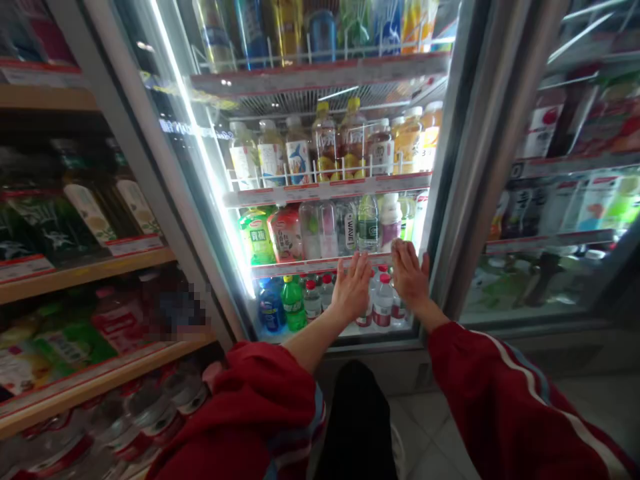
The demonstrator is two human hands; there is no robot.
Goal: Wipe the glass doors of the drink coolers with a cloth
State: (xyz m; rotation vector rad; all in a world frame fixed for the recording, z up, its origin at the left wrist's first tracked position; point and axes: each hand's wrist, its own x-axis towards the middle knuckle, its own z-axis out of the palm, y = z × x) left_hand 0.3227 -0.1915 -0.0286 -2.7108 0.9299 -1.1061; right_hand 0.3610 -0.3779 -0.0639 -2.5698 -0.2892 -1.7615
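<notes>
Both of my arms, in red sleeves, reach into a lit drinks fridge (320, 193). My left hand (351, 287) is open, fingers stretched flat against the front rail of a low shelf (300, 267). My right hand (409, 272) is open too, fingers laid on the same rail just to the right. Below and behind the hands stand small water bottles with red caps (383, 303). Clear and green bottles (367, 223) line the shelf above the hands. Neither hand holds anything.
The fridge door (165, 167) stands swung open at the left. A second glass door (560, 187) with cartons is at the right. Wooden shelves (85, 270) with packaged goods and bottled water run along the left. Tiled floor lies below.
</notes>
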